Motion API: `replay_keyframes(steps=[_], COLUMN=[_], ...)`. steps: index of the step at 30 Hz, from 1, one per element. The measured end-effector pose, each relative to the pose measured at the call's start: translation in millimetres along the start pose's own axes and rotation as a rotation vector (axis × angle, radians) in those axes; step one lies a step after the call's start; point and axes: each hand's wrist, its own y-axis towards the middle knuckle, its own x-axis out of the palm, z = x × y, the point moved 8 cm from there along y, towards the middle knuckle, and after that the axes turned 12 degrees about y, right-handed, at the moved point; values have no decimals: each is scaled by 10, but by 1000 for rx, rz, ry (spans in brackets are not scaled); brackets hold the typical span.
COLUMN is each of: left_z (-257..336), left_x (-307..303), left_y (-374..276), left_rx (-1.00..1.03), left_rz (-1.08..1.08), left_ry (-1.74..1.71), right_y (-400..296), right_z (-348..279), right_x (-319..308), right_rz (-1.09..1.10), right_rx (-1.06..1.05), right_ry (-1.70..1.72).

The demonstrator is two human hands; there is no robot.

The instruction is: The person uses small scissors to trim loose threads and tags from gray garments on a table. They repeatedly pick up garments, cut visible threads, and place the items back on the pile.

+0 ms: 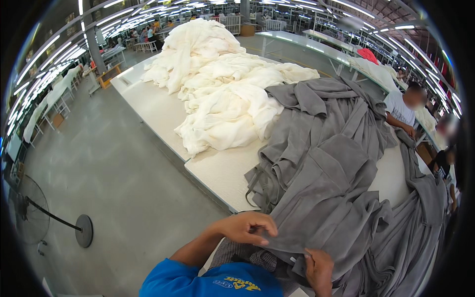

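Observation:
A grey garment (326, 215) lies over the near part of the table, its folds reaching down to my body. My right hand (320, 271) pinches its near edge, with the thumb on top of the fabric. Close to that thumb, a small white label (293, 259) shows on a dark inner part of the cloth. My left hand (250, 227) is bent over the left side of the same edge, thumb and forefinger apart. Whether something small sits inside its curled fingers is unclear. Thin grey ties (256, 185) hang from the pile's left side.
Heaped cream-white fabric (226, 100) covers much of the white table (219, 178) beyond the grey cloth. A person (400, 105) stands at the right, handling grey fabric. On the floor at left is a pedestal fan (84, 231). Long tables (297, 41) stand farther back.

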Motion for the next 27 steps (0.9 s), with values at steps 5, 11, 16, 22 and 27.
replay_keyframes(steps=[5, 11, 16, 22, 27], left_z=[369, 161, 347, 322, 339], left_x=[285, 483, 351, 72, 72], left_y=[412, 605, 769, 959, 1248], left_rx=[343, 203, 206, 12, -47], left_rz=[196, 362, 377, 410, 268], left_ry=[279, 438, 562, 355, 168], right_y=[211, 199, -250, -433, -377], right_z=[-221, -287, -177, 138, 219], right_x=[39, -110, 9, -358, -1004], right_rz=[-14, -3, 107, 179, 510], right_rx=[-68, 89, -80, 18, 29], right_ry=[19, 98, -67, -355, -236])
